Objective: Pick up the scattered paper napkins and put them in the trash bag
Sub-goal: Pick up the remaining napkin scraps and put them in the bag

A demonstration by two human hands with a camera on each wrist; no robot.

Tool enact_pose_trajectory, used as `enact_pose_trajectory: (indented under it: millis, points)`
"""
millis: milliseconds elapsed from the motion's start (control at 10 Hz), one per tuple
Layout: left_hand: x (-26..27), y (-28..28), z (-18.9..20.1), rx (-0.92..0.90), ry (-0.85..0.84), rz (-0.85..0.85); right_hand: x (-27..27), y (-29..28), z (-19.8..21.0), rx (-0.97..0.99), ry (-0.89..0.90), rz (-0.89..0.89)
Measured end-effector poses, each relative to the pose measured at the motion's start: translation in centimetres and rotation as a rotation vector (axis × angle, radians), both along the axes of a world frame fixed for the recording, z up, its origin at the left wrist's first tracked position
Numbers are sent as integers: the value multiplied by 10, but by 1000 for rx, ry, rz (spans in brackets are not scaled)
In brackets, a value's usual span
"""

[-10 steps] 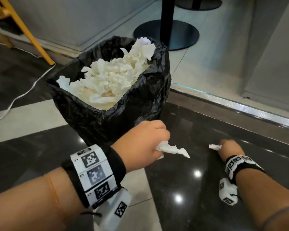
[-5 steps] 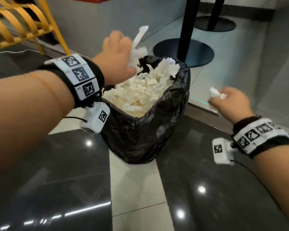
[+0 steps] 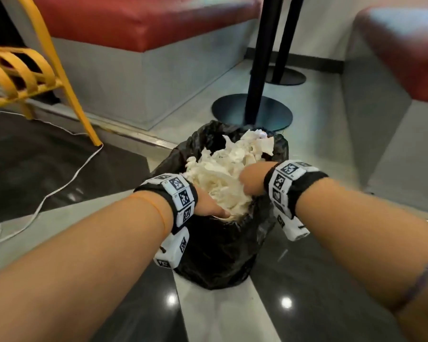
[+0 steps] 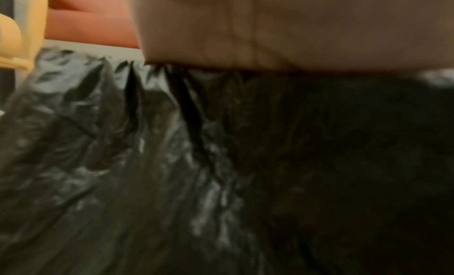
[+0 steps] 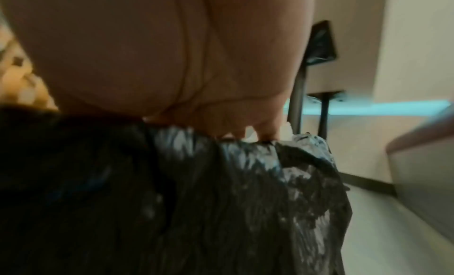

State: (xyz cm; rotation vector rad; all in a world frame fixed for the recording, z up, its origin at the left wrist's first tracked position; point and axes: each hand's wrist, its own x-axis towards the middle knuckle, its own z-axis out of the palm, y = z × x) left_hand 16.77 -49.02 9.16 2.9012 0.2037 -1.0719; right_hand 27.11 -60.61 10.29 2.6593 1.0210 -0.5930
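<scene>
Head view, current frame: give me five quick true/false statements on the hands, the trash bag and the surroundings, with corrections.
1. Both hands are at the mouth of the trash bag. True: the left hand and the right hand rest on the napkins.
2. The bag is nearly empty. False: white napkins fill it to the rim.
3. The bag is blue. False: it is black.
4. A yellow chair stands to the left of the bag. True.
5. The right hand holds a napkin high above the bag. False: it is down on the pile; its fingers are hidden.
</scene>
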Motion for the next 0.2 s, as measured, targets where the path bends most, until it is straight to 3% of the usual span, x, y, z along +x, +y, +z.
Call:
enact_pose_trajectory:
  millis: [100, 200]
  points:
    - [2, 23, 5, -48, -100, -78, 2, 1, -16, -245, -38, -48]
    - [-10, 50, 17, -149, -503, -160, -7, 3, 11, 100, 31, -45]
